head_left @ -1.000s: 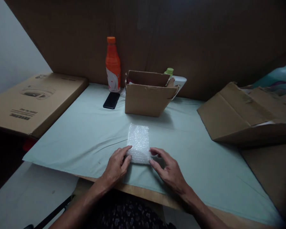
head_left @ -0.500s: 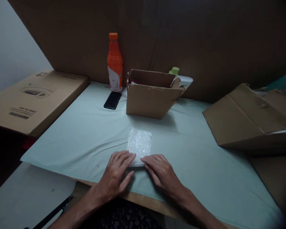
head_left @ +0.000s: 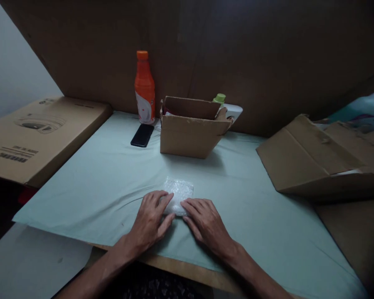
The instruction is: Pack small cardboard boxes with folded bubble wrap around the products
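Left grip: left hand [head_left: 149, 222] flat, fingers spread, pressing one clear bubble-wrap packet [head_left: 178, 196].
Right grip: right hand [head_left: 205, 222] likewise flat on the packet's near edge.
Packet: lying on the pale green cloth-covered desk [head_left: 106, 182].
Beyond: one open brown cardboard box [head_left: 190, 133], one orange plastic bottle [head_left: 144, 89], one black phone [head_left: 142, 135].

Dim rm; brown cardboard wall [head_left: 268, 54], green-clothed table [head_left: 112, 166].

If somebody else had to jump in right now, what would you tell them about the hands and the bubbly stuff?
Left hand: flat, palm down, on the near left part of the small white bubble-wrap bundle.
Right hand: flat on its near right part.
The bundle lies on the pale green cloth-covered table, in front of the open brown cardboard box.
Done: the wrap looks partly rolled up.
Left: its far end shows unrolled.
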Demonstrator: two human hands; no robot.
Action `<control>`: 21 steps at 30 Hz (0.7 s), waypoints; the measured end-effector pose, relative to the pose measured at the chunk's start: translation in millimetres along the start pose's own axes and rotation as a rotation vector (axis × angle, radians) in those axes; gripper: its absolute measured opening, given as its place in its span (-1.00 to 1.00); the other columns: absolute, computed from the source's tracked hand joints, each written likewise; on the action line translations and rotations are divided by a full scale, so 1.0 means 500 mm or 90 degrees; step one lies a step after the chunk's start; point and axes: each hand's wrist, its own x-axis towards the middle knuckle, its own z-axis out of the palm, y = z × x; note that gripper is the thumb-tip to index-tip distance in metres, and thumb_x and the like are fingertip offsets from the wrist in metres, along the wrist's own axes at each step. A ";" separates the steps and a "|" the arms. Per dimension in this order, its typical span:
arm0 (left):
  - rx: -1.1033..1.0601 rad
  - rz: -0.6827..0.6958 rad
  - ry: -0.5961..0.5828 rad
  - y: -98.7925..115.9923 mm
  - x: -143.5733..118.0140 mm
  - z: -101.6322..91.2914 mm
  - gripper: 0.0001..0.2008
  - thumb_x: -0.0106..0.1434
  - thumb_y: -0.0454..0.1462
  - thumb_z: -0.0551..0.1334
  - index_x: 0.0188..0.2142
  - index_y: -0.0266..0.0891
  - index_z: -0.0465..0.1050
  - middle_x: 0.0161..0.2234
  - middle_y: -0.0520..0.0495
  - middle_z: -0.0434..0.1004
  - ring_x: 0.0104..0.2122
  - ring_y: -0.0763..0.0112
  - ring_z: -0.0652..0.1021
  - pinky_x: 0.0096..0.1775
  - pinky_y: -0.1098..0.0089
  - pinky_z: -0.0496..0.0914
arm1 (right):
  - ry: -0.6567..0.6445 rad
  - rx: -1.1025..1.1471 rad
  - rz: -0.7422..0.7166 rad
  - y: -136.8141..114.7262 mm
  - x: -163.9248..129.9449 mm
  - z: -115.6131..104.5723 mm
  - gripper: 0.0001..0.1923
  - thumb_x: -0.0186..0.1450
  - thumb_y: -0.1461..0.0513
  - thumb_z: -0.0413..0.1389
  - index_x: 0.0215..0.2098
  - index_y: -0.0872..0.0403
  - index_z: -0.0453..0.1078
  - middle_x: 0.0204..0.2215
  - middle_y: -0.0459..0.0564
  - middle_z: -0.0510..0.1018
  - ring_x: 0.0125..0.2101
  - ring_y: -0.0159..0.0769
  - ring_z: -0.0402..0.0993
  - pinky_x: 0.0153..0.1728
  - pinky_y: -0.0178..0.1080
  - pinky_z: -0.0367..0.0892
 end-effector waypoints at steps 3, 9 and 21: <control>-0.052 0.013 -0.044 0.011 -0.018 -0.017 -0.54 0.36 -0.34 0.13 0.24 -0.20 0.22 -0.06 -0.16 0.52 -0.07 0.17 0.47 -0.02 0.11 0.39 | -0.069 0.115 0.034 0.003 0.003 -0.020 -0.65 0.42 0.25 0.06 0.16 0.03 0.35 -0.05 0.08 0.62 -0.11 -0.14 0.53 -0.05 -0.03 0.40; 0.051 -0.080 -0.058 -0.011 0.036 0.004 -0.67 0.39 -0.28 0.12 0.12 -0.23 0.37 -0.07 -0.20 0.54 -0.11 0.13 0.49 -0.04 0.09 0.39 | -0.043 0.026 0.103 0.041 0.044 -0.014 -0.63 0.36 0.20 0.13 0.11 0.12 0.43 0.11 0.23 0.52 0.10 0.03 0.42 0.05 0.11 0.35; -0.241 -0.152 -0.157 -0.041 0.006 -0.018 -0.31 0.25 -0.22 0.22 0.36 -0.18 0.12 0.00 -0.19 0.52 -0.11 0.19 0.54 -0.05 0.16 0.47 | -0.058 0.332 0.118 0.030 0.032 -0.012 -0.69 0.24 0.25 0.14 -0.03 0.02 0.35 -0.05 0.07 0.59 -0.16 -0.19 0.55 -0.17 -0.16 0.46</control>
